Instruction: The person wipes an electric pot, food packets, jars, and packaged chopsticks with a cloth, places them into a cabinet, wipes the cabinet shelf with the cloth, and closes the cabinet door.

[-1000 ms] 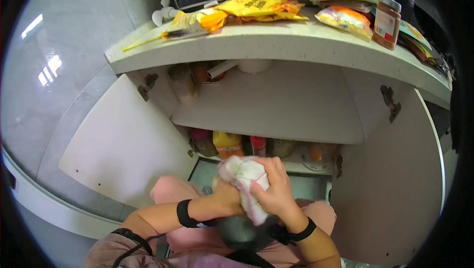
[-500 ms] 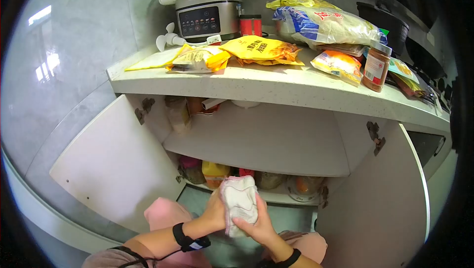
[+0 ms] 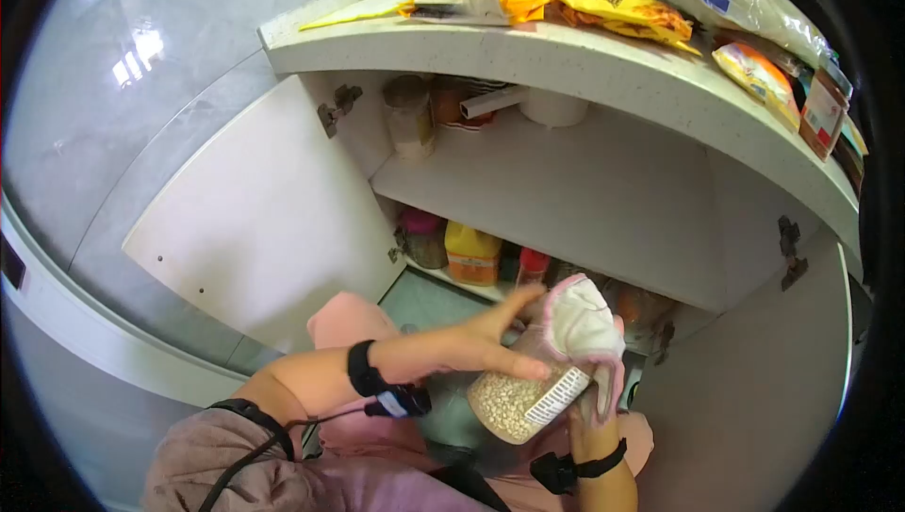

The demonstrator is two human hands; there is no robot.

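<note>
A clear jar [image 3: 509, 403] of pale grains, with a barcode label, is tilted low in front of the cabinet. A white cloth [image 3: 582, 322] with a pink edge covers its upper end. My right hand [image 3: 596, 408] holds the cloth against the jar from the right, its fingers mostly hidden under the cloth. On the jar's left side is my left hand [image 3: 485, 338], thumb and fingers spread apart, close to the jar; whether it touches is unclear.
An open cabinet has a left door [image 3: 273, 220], a right door [image 3: 745, 380] and a shelf [image 3: 566, 191]. A yellow-labelled container [image 3: 471, 253] and a red-capped jar [image 3: 531, 267] stand below. Yellow packets [image 3: 613, 5] lie on the counter [image 3: 471, 50].
The cloth, held between both hands before, is now at the jar's upper end on the right. My left hand has opened, and the jar has come into clear view. The camera view has shifted.
</note>
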